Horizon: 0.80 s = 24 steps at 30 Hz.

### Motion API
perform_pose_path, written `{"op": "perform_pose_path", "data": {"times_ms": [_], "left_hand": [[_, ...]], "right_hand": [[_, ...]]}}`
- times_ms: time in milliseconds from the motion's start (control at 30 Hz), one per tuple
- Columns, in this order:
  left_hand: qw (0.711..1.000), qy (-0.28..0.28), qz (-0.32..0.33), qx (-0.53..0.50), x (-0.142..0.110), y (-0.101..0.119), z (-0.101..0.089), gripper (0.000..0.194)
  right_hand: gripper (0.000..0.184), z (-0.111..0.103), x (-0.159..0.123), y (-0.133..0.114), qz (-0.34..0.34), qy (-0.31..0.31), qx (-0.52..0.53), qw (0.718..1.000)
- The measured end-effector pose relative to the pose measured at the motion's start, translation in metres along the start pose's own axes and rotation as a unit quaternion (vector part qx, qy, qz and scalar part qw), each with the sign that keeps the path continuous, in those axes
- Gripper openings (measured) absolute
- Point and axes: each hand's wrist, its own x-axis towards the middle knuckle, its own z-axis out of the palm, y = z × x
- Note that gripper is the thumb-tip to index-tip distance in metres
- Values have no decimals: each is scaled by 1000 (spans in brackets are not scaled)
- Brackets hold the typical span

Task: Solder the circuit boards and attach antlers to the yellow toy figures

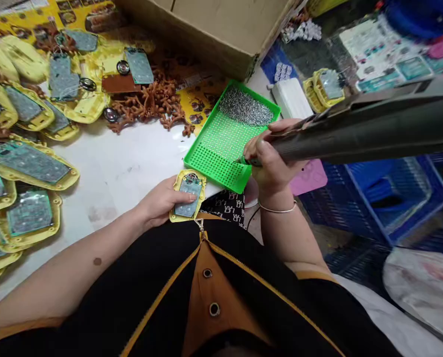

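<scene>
Screws point(245, 106) in tray point(221, 131), housings point(33, 161) left; crates point(387, 198) right

Fairly bright overall, softly blurred toward the edges.

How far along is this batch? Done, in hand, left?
Looks done: boards seated in the yellow shells at left; can't tell if fastened.
In hand: left hand has one shell with board, right hand the driver.
Left, probably: loose brown parts and screws in the green tray. Total unclear.

Left hand point(169, 198): thumb over curled fingers, low | right hand point(271, 161): raised, fingers curled tight
</scene>
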Motion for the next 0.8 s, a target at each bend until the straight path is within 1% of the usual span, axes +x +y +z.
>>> {"op": "perform_pose_path", "data": {"times_ms": [67,167,233,300,367,467,533,600,667,733,800], "left_hand": [[1000,-7,0,7,-2,-2,0,49],[1000,-2,16,1,-6,-1,-2,46],[999,18,42,-17,-9,2,-5,44],[994,52,84,-42,-10,6,-9,41],[985,87,132,-67,-7,9,-11,39],[971,125,183,-91,1,10,-11,40],[967,128,197,-97,5,8,-11,41],[966,119,205,-99,8,6,-10,43],[967,107,208,-96,8,4,-11,44],[968,100,211,-92,7,3,-11,44],[968,95,212,-90,6,3,-12,45]], "right_hand": [[21,-2,0,2,23,-6,-21,999],[21,-3,2,-1,28,1,-36,999],[19,0,5,-8,5,17,-29,999],[17,7,7,-19,-21,33,-2,999],[17,19,8,-30,-20,37,33,999],[19,41,4,-41,-30,0,87,996],[21,56,-2,-44,-36,-52,114,991],[19,66,-10,-43,-14,-106,123,987],[17,72,-17,-42,26,-138,112,984],[17,75,-21,-42,55,-146,102,982],[16,75,-24,-41,69,-160,105,979]]}}
